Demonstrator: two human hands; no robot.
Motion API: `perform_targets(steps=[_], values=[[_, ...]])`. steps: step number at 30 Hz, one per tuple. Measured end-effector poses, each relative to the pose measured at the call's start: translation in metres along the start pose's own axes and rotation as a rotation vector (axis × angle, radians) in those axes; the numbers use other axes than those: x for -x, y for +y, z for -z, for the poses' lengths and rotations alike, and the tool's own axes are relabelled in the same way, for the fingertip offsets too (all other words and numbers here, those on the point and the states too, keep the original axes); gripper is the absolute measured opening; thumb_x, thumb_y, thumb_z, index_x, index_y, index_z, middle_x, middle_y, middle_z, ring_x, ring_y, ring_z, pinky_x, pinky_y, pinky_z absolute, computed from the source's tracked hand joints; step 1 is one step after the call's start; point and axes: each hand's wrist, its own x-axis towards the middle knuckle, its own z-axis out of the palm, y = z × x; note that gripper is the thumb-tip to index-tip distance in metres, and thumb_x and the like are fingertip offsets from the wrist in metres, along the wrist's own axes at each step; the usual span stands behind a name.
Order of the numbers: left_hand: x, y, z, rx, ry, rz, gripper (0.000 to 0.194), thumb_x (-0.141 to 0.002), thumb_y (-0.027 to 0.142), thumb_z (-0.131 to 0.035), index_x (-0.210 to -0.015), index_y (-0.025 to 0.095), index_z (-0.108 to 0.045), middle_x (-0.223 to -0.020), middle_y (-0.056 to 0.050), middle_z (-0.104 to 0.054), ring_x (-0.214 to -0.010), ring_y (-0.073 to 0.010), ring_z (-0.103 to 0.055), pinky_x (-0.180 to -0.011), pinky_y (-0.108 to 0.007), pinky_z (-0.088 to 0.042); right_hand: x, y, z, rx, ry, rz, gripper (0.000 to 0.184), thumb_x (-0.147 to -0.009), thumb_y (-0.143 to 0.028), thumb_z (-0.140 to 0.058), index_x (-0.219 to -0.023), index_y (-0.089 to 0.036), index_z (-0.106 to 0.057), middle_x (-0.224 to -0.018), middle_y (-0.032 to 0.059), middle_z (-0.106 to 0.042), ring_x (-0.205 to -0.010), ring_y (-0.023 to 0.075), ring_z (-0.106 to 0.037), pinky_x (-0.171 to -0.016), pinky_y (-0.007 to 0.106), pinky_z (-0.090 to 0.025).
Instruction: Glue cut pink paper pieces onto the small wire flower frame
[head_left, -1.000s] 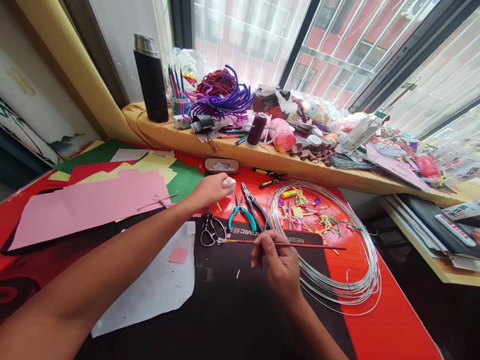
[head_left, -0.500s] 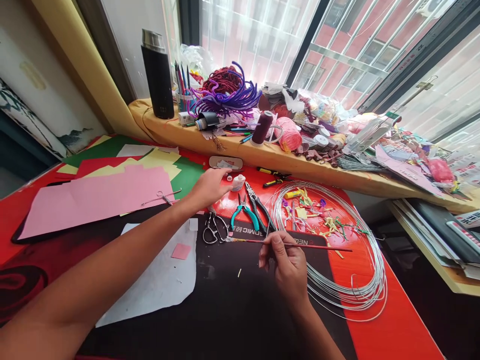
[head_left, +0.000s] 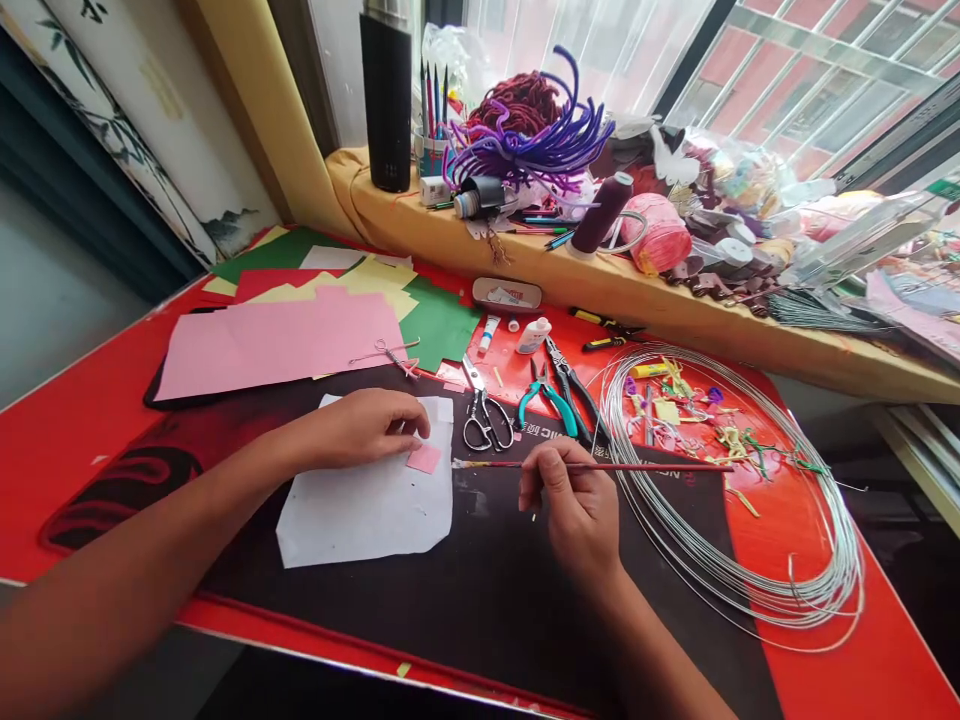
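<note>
My right hand (head_left: 574, 495) is closed round a thin red paintbrush (head_left: 652, 466), held level above the black mat (head_left: 480, 590). The brush's pale, smeared tip points left. My left hand (head_left: 375, 428) is over a white sheet of paper (head_left: 352, 520), its fingers loosely bent with a gap between thumb and forefinger. Its fingertips are at the upper edge of a small pink paper square (head_left: 424, 459) lying on that sheet. Whether they touch the square I cannot tell. Scissors (head_left: 486, 415) lie just beyond the brush tip.
Teal-handled pliers (head_left: 559, 402), dark long-nosed pliers (head_left: 576, 388), a small white bottle (head_left: 533, 336) and a tube (head_left: 488, 333) lie behind the mat. A coil of wire (head_left: 817, 590) is at right, coloured paper (head_left: 285, 350) at left. A crowded ledge (head_left: 540, 275) runs along the back.
My left hand has come back from near the white bottle to the pink square. A tube beside the bottle now shows. The brush stays in my right hand; the view has shifted left.
</note>
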Motion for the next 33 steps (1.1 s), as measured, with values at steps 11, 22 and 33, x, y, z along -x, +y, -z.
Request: perform_targets(steps=[11,22,33], values=[[0.005,-0.009,-0.012,-0.016,0.004,-0.098,0.015,-0.091,0.020,-0.062,-0.095,0.024,-0.076,-0.097,-0.003,-0.075,-0.089,-0.0216,-0.067,-0.077,-0.031,-0.046,-0.016,0.000,-0.049,0.195,-0.101,0.178,0.040,-0.113,-0.048,-0.054,-0.083,-0.024,-0.065,-0.059,-0.0028,-0.060,-0.050,0.0147,-0.056,-0.051,0.029,-0.041],[0.005,-0.012,-0.013,-0.022,-0.003,-0.112,0.017,-0.090,0.016,-0.063,-0.098,0.021,-0.077,-0.097,-0.004,-0.075,-0.088,-0.0210,-0.065,-0.076,-0.031,-0.044,-0.010,0.012,-0.050,0.295,-0.051,0.209,0.039,-0.114,-0.044,-0.053,-0.083,-0.023,-0.064,-0.060,-0.0029,-0.061,-0.051,0.0140,-0.056,-0.053,0.027,-0.043],[0.004,-0.010,-0.013,-0.042,0.004,-0.084,0.017,-0.091,0.014,-0.064,-0.099,0.020,-0.078,-0.099,-0.004,-0.076,-0.089,-0.0206,-0.066,-0.078,-0.030,-0.044,-0.009,0.012,-0.051,0.391,-0.129,0.254,0.035,-0.113,-0.032,-0.054,-0.080,-0.023,-0.062,-0.060,-0.0033,-0.061,-0.052,0.0130,-0.055,-0.054,0.026,-0.042]])
